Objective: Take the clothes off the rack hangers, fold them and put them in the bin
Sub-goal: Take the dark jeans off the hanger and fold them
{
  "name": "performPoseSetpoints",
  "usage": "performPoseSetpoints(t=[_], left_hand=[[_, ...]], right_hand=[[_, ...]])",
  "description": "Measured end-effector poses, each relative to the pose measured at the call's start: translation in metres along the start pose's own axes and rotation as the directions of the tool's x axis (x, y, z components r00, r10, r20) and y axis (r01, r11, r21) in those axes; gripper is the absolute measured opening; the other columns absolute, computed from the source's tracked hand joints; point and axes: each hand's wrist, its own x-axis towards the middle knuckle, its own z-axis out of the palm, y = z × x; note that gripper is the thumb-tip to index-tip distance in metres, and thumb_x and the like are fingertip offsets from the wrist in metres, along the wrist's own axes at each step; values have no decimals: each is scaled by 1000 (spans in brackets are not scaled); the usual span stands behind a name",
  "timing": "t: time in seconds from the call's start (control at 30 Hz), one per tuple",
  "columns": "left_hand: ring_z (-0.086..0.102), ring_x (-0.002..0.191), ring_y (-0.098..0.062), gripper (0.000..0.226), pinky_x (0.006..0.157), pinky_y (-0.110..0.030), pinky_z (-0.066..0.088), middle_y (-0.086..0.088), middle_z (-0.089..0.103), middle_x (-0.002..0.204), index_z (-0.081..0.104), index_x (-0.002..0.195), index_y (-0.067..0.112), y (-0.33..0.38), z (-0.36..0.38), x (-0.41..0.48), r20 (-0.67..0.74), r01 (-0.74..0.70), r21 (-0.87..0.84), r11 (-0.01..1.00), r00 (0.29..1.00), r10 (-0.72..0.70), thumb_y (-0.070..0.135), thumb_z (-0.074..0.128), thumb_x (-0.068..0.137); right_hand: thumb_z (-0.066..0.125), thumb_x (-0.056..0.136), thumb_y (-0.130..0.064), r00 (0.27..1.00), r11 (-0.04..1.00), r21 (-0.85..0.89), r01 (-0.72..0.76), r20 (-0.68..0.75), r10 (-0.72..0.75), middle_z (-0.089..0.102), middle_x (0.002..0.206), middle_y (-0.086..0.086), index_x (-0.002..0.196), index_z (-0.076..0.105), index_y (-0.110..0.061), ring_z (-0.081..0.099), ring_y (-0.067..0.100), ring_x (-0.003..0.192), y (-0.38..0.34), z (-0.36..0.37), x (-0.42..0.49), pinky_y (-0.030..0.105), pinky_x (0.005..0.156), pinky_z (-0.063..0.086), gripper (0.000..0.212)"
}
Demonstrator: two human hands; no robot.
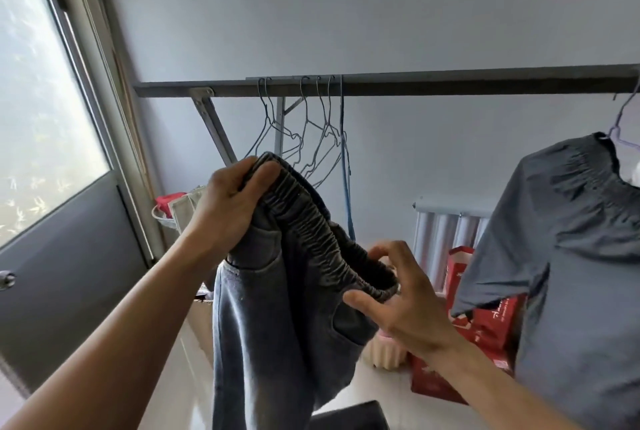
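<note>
Between left hand [225,211] and right hand [401,294], jeans waistband [311,221], each grip pinching one end.

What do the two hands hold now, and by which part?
Grey jeans, by the elastic waistband: the left hand grips one end, the right hand curls loosely round the other end.
</note>
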Motion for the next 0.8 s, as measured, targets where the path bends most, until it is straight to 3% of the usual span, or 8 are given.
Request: performPoseSetpoints(t=[0.1,0.17,0.27,0.33,0.43,0.53,0.67,0.8], left_hand=[[57,74,-15,36,75,-37,48,-6,64,77,64,80,8,-1,-12,-6,-40,45,-111,993,998,-49,44,60,86],[62,78,-18,34,80,-41,51,-8,68,82,68,83,10,-4,-24,-11,-38,67,-134,989,997,-73,44,60,85],[66,77,-17,26,79,-37,56,-5,73,82,73,84,16,-11,-45,-20,12,100,-119,988,995,-99,39,60,84],[67,73,-11,21,71,-26,58,0,74,79,75,83,21,-15,-53,-27,38,112,-110,988,993,-108,35,60,84],[64,73,-10,27,71,-23,56,-1,72,80,73,89,12,-20,-55,-33,39,107,-76,991,994,-104,33,57,85],[64,75,-11,32,72,-25,56,-4,70,82,69,93,4,-23,-51,-36,48,129,-106,986,991,-125,32,54,87],[67,77,-12,30,73,-25,58,-3,73,83,69,95,6,-30,-46,-41,91,183,-102,978,980,-174,31,53,90],[62,67,-5,23,64,-19,53,6,70,72,68,83,13,-30,-36,-45,106,203,-102,974,976,-192,23,52,97]], right_hand=[[67,73,-56,999,1000,18,13,47,-14,50,105,-19,96,60,-28,58,4,94,0,5,3,32,78,56,37],[73,81,-37,997,992,116,-48,58,41,56,90,-14,87,65,-21,60,7,83,-4,1,10,36,76,55,19],[74,82,-8,992,951,284,-119,65,105,48,57,-13,65,52,-13,46,5,52,-14,-20,22,17,53,40,28],[74,80,-2,991,923,362,-130,70,112,42,50,-11,64,47,-10,40,4,48,-19,-36,31,14,48,33,32],[71,80,2,984,854,490,-176,92,150,46,53,-4,70,49,-10,44,7,48,-26,-47,40,15,46,38,27],[70,80,2,938,702,622,-348,223,267,58,60,1,81,53,-15,58,13,50,-34,-50,43,21,45,48,23],[78,63,-11,830,685,492,-537,454,324,70,79,14,90,65,-8,68,22,65,-32,-62,43,28,60,58,30],[78,62,-11,785,646,450,-617,417,459,73,76,17,80,70,-2,68,24,59,-31,-63,37,31,62,59,21]])
